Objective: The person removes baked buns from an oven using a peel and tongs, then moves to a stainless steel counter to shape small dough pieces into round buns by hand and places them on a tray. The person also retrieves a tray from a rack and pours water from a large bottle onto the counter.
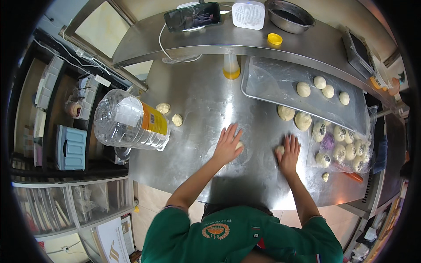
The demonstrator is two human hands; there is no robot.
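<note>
My left hand (228, 143) lies palm down with its fingers spread, on a small pale dough ball (239, 147) that peeks out at its right side. To the right, my right hand (289, 154) is also palm down with fingers stretched out. A second dough ball (279, 150) shows at the left edge of that palm. Both pieces are partly hidden by the hands and rest on the steel worktable (193, 175). Beyond my right hand sit two larger dough balls (303, 121). A small dough scrap (325, 176) lies nearer, on the right.
A large clear plastic jug (127, 120) lies on the left beside two dough lumps (177, 120). A tray (280, 97) with several dough balls stands back right, near a bag of dark-topped buns (339, 153). A squeeze bottle (231, 70) stands below the shelf (245, 46).
</note>
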